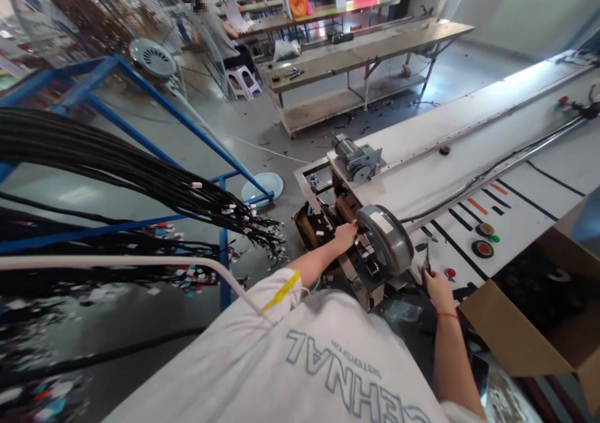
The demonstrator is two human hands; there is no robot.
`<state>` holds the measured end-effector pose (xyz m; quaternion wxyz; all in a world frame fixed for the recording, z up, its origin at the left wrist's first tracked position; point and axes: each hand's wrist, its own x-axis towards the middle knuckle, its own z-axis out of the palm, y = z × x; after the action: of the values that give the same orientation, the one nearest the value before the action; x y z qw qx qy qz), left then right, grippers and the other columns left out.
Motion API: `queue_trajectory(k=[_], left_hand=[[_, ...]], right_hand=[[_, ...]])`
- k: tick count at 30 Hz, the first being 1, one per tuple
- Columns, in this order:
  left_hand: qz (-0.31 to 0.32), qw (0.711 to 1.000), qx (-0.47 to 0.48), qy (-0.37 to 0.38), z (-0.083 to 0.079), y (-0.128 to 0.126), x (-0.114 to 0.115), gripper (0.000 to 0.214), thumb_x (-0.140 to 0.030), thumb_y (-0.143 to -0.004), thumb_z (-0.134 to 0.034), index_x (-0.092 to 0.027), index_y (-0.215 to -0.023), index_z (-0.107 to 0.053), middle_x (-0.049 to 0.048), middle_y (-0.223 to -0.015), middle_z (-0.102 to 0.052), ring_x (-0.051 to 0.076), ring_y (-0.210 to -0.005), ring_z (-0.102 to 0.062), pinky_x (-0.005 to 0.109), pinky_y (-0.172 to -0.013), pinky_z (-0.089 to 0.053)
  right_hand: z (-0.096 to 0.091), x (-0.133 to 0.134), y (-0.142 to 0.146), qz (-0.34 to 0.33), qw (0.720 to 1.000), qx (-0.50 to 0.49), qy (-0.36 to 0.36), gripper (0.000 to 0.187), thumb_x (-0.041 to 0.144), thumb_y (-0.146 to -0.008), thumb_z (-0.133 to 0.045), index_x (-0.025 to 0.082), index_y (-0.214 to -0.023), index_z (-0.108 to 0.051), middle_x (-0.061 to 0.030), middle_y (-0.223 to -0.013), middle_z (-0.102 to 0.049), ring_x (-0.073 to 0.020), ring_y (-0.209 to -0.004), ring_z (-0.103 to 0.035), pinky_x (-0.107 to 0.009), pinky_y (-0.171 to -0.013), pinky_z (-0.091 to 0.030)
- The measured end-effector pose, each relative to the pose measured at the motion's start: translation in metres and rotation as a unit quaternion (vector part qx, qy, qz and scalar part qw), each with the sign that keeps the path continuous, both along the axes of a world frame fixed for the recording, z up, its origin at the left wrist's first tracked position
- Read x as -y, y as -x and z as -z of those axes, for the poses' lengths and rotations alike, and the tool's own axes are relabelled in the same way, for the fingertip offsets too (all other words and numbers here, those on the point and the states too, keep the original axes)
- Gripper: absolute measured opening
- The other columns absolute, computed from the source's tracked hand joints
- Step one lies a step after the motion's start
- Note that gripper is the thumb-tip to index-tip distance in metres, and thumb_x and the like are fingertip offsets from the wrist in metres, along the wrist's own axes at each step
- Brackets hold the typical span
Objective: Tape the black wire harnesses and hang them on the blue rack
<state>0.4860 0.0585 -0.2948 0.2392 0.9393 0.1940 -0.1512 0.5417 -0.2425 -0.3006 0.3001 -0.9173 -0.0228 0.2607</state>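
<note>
My left hand (345, 234) reaches forward to the end of a conveyor, its fingers closed against the dark frame beside a round grey drum (385, 237); what they hold, if anything, is hidden. My right hand (434, 281) is closed on a thin dark tool or wire (427, 262) at the near edge of the white conveyor table (506, 217). A red band circles my right wrist. My grey printed shirt fills the bottom of the view.
Black cable bundles (117, 167) with tagged ends hang over a blue rack (154, 98) at left. An open cardboard box (539, 310) sits at right. Red and green buttons (484, 238) are on the table. A motor (356, 157), a fan (152, 57), benches and a seated person lie beyond.
</note>
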Motion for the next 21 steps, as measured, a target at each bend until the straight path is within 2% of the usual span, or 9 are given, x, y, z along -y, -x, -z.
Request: queue_trajectory(k=[2, 5, 7, 9, 12, 14, 16, 18, 21], left_hand=[[-0.008, 0.999, 0.028, -0.016, 0.001, 0.008, 0.000, 0.056, -0.002, -0.083, -0.047, -0.010, -0.138, -0.041, 0.0222, -0.128, -0.053, 0.032, -0.113, -0.058, 0.038, -0.089, -0.049], [0.002, 0.994, 0.100, -0.052, -0.005, 0.023, -0.008, 0.065, 0.004, -0.076, -0.046, -0.016, -0.138, -0.039, 0.0152, -0.140, -0.044, 0.026, -0.123, -0.049, 0.034, -0.094, -0.049], [0.029, 0.988, 0.134, -0.065, -0.016, 0.032, -0.015, 0.060, 0.007, -0.074, -0.042, -0.016, -0.130, -0.046, 0.0135, -0.135, -0.050, 0.024, -0.123, -0.049, 0.034, -0.096, -0.048], [0.079, 0.987, 0.127, -0.054, -0.031, 0.044, -0.021, 0.049, 0.007, -0.076, -0.041, -0.016, -0.118, -0.054, 0.0122, -0.121, -0.060, 0.022, -0.112, -0.058, 0.033, -0.092, -0.050], [0.153, 0.985, 0.079, -0.005, -0.051, 0.071, -0.030, 0.032, 0.001, -0.080, -0.045, -0.017, -0.102, -0.058, 0.0066, -0.093, -0.069, 0.020, -0.087, -0.067, 0.029, -0.077, -0.051], [0.177, 0.981, 0.072, 0.023, -0.059, 0.095, -0.041, 0.028, -0.001, -0.081, -0.047, -0.018, -0.099, -0.058, 0.0038, -0.086, -0.071, 0.019, -0.080, -0.069, 0.025, -0.072, -0.050], [0.200, 0.975, 0.087, 0.031, -0.062, 0.124, -0.060, 0.028, -0.002, -0.081, -0.047, -0.018, -0.101, -0.058, 0.0028, -0.088, -0.072, 0.017, -0.082, -0.069, 0.024, -0.073, -0.050], [0.227, 0.967, 0.117, 0.008, -0.059, 0.157, -0.087, 0.028, -0.004, -0.083, -0.046, -0.018, -0.102, -0.060, 0.0036, -0.093, -0.072, 0.018, -0.086, -0.069, 0.025, -0.077, -0.051], [0.227, 0.958, 0.160, -0.074, -0.050, 0.209, -0.139, 0.031, -0.006, -0.085, -0.044, -0.018, -0.105, -0.065, 0.0071, -0.102, -0.072, 0.021, -0.098, -0.067, 0.032, -0.092, -0.049]], right_hand=[[-0.003, -0.011, -0.012, 0.013, 0.992, 0.042, 0.116, 0.035, 0.051, -0.082, -0.052, 0.018, -0.071, -0.060, -0.0205, -0.077, -0.065, -0.0377, -0.091, -0.064, -0.046, -0.078, -0.051], [-0.023, -0.016, -0.008, 0.016, 0.990, 0.086, 0.110, 0.034, 0.044, -0.083, -0.053, 0.013, -0.092, -0.064, -0.0226, -0.101, -0.067, -0.0355, -0.103, -0.062, -0.042, -0.085, -0.048], [-0.041, -0.014, 0.010, 0.005, 0.998, 0.061, 0.033, 0.037, 0.048, -0.085, -0.050, 0.014, -0.089, -0.065, -0.0198, -0.098, -0.068, -0.0329, -0.096, -0.064, -0.040, -0.082, -0.049], [-0.059, -0.018, 0.038, -0.038, 0.992, -0.063, -0.104, 0.048, 0.060, -0.087, -0.047, 0.016, -0.081, -0.065, -0.0158, -0.086, -0.069, -0.0297, -0.083, -0.066, -0.038, -0.073, -0.050], [-0.074, -0.045, 0.085, -0.150, 0.893, -0.298, -0.302, 0.058, 0.070, -0.083, -0.052, 0.014, -0.090, -0.068, -0.0133, -0.087, -0.070, -0.0263, -0.080, -0.067, -0.035, -0.071, -0.049], [-0.071, -0.080, 0.106, -0.180, 0.838, -0.366, -0.362, 0.056, 0.065, -0.080, -0.064, 0.015, -0.103, -0.068, -0.0127, -0.098, -0.070, -0.0249, -0.089, -0.067, -0.034, -0.076, -0.049], [-0.057, -0.122, 0.113, -0.147, 0.829, -0.361, -0.401, 0.053, 0.057, -0.075, -0.075, 0.020, -0.111, -0.066, -0.0099, -0.109, -0.069, -0.0229, -0.096, -0.066, -0.032, -0.079, -0.049], [-0.037, -0.162, 0.104, -0.079, 0.816, -0.331, -0.467, 0.050, 0.052, -0.070, -0.080, 0.024, -0.109, -0.064, -0.0063, -0.112, -0.068, -0.0217, -0.098, -0.065, -0.033, -0.080, -0.049], [-0.012, -0.206, 0.074, 0.055, 0.749, -0.264, -0.605, 0.039, 0.048, -0.066, -0.080, 0.025, -0.093, -0.064, -0.0029, -0.098, -0.070, -0.0219, -0.098, -0.064, -0.034, -0.081, -0.051]])
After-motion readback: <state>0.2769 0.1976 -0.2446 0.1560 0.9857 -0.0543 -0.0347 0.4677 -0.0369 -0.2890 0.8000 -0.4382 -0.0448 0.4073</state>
